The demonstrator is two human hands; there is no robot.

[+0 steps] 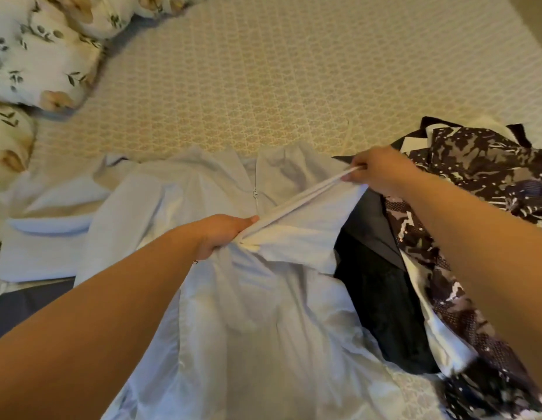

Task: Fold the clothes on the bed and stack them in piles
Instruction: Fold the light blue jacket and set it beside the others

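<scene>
Nearest to whoever is doing the folding, a pale blue top (pixel 257 313) lies spread down the near part of the bed (pixel 263 71), its collar pointing away and a short zip (pixel 256 194) showing at the neck. One side of it is lifted and pulled taut between the two hands. Left hand (pixel 221 234) is closed round a bunch of the cloth near the chest; right hand (pixel 381 172) pinches the far end of the same edge, over by the shoulder, so a straight white fold line runs between them.

Thin, light and quite limp, I would say: the cloth sags and creases wherever it is not held, and it has a slight sheen that suggests it could slide on itself. It will not hold a fold unless smoothed flat, so gripping along a seam or hem at two points well apart, as now, looks like the sensible way to carry that side across.

Just beside it on the right, partly under the lifted flap, lies a dark garment (pixel 381 286), and beyond that a heap of black-and-white patterned fabric (pixel 481 183), unfolded. To the left rests a white piece (pixel 45 237) laid flat. Flowered pillows (pixel 36 56) sit at the far left corner.
</scene>
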